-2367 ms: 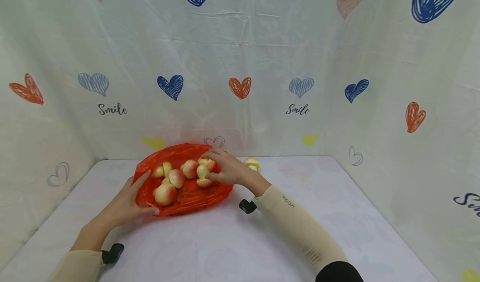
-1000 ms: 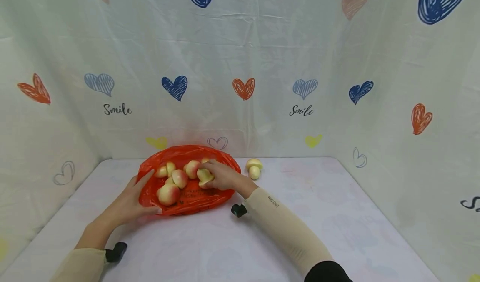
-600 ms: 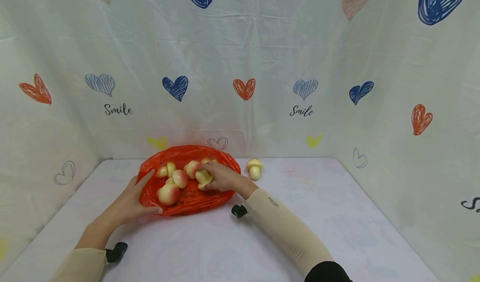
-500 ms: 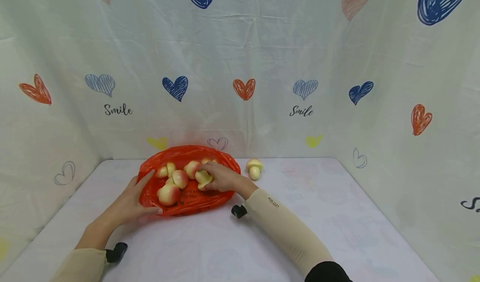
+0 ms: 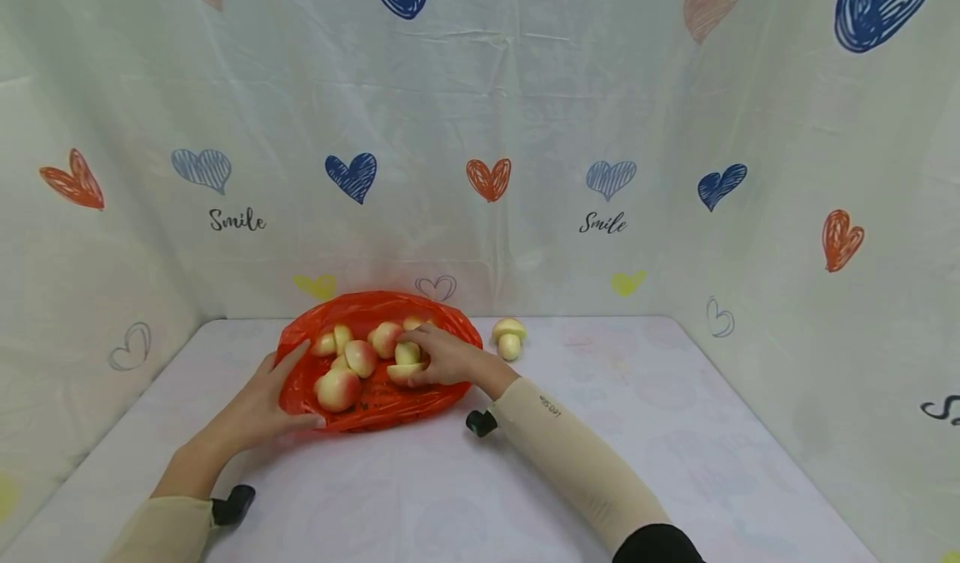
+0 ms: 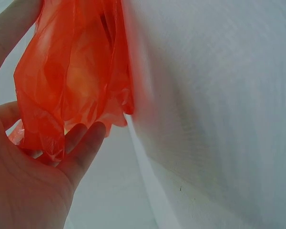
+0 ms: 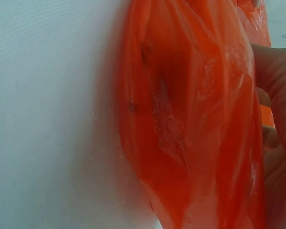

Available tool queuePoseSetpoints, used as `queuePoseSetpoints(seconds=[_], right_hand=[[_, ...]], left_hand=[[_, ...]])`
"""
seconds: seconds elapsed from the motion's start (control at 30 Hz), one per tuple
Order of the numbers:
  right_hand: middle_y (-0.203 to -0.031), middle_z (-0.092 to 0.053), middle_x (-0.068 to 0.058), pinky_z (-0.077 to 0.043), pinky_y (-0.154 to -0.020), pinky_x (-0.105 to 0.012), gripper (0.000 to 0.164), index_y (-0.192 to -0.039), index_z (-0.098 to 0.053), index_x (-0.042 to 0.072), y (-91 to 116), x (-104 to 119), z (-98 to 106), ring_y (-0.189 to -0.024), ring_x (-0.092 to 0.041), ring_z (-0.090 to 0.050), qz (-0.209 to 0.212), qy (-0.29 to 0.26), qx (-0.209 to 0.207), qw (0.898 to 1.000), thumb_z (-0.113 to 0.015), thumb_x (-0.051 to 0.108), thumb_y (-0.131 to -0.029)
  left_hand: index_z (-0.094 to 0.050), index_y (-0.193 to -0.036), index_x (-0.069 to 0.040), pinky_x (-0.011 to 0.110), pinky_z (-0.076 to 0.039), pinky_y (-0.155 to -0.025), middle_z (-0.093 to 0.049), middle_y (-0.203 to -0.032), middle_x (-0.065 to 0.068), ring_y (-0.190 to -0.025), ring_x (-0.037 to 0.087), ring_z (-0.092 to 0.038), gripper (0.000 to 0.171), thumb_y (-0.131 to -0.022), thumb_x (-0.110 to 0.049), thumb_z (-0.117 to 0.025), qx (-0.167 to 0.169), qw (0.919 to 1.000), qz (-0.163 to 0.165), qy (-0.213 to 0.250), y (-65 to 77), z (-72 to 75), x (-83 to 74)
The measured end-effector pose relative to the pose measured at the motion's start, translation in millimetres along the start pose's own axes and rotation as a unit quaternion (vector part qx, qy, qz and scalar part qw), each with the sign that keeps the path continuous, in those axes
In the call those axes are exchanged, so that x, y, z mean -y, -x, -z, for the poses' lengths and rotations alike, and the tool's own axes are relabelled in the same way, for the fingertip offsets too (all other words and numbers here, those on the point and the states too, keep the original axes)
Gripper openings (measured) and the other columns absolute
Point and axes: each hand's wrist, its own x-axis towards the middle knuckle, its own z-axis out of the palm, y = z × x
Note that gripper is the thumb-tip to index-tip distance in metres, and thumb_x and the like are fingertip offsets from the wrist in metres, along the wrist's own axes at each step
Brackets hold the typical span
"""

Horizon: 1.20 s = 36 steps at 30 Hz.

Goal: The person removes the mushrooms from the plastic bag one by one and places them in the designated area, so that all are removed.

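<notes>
A red plastic bag (image 5: 442,395) lies wide-mouthed at the back left of the table in the head view, with several mushrooms (image 5: 338,390) inside. They have pale stems and rounded caps flushed pink. My left hand (image 5: 258,405) holds the bag's left side, thumb at the front rim. In the left wrist view its fingers (image 6: 83,148) lie behind the red film. Inside the bag, my right hand (image 5: 453,356) holds a mushroom (image 5: 405,373) between fingers and thumb, cap down and stem up. In the right wrist view, the bag's wall hides most of this hand.
Just right of the bag, a single mushroom (image 5: 509,338) sits on the white table (image 5: 600,380) near its back edge. A white curtain (image 5: 540,238) printed with hearts encloses the back and sides.
My right hand has reached down to the mushroom and taken hold of it. Within the last half second that mushroom has tilted, so its cap lies flatter. The left hand keeps its place.
</notes>
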Motion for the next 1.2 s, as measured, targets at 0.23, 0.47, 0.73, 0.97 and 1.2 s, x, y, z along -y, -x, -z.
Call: queuePoseSetpoints(seconds=[0.23, 0.47, 0.73, 0.97, 1.2], right_hand=[[-0.137, -0.044, 0.003, -0.039, -0.104, -0.033, 0.069, -0.142, -0.045, 0.023, 0.6, -0.3, 0.2, -0.121, -0.012, -0.042, -0.007, 0.012, -0.011, 1.000, -0.067, 0.053, -0.083], [-0.136, -0.045, 0.002, -0.037, -0.106, -0.032, 0.065, -0.137, -0.050, 0.019, 0.2, 0.0, -0.6, -0.123, -0.014, -0.043, -0.016, 0.027, -0.033, 0.999, -0.066, 0.053, -0.084], [-0.122, -0.046, 0.005, -0.043, -0.097, -0.026, 0.056, -0.127, -0.058, 0.021, 0.6, -1.3, -1.6, -0.109, -0.011, -0.045, -0.009, 0.025, -0.043, 0.999, -0.070, 0.051, -0.081], [-0.121, -0.048, 0.006, -0.044, -0.096, -0.028, 0.053, -0.120, -0.060, 0.024, 0.6, -3.0, -2.1, -0.108, -0.011, -0.048, -0.016, 0.037, -0.050, 0.998, -0.071, 0.054, -0.078], [-0.126, -0.048, 0.004, -0.047, -0.094, -0.035, 0.075, -0.136, -0.049, 0.029, 1.7, -4.3, -3.2, -0.103, -0.012, -0.051, -0.035, 0.065, -0.035, 0.997, -0.065, 0.068, -0.073]], left_hand=[[-0.014, -0.153, -0.011, 0.066, -0.044, -0.085, -0.024, -0.138, 0.031, -0.121, 0.053, -0.035, 0.113, -0.070, -0.050, -0.080, 0.000, 1.0000, -0.001, -0.003, 0.8, 0.7, -0.6], [-0.014, -0.153, -0.011, 0.067, -0.044, -0.086, -0.025, -0.138, 0.031, -0.121, 0.052, -0.036, 0.113, -0.070, -0.050, -0.080, -0.003, 1.0000, -0.006, -0.001, 0.7, 0.7, 0.5], [-0.015, -0.153, -0.011, 0.066, -0.044, -0.086, -0.025, -0.137, 0.030, -0.121, 0.052, -0.036, 0.113, -0.070, -0.050, -0.080, -0.002, 1.0000, -0.006, 0.002, 1.0, 1.8, -1.1], [-0.015, -0.153, -0.011, 0.066, -0.045, -0.085, -0.025, -0.138, 0.031, -0.121, 0.052, -0.036, 0.113, -0.070, -0.050, -0.080, -0.003, 1.0000, -0.006, 0.001, 1.1, 0.5, 0.4], [-0.014, -0.154, -0.011, 0.067, -0.043, -0.087, -0.025, -0.138, 0.031, -0.122, 0.052, -0.035, 0.113, -0.070, -0.050, -0.080, -0.003, 1.0000, -0.005, 0.002, 1.2, 0.1, 0.4]])
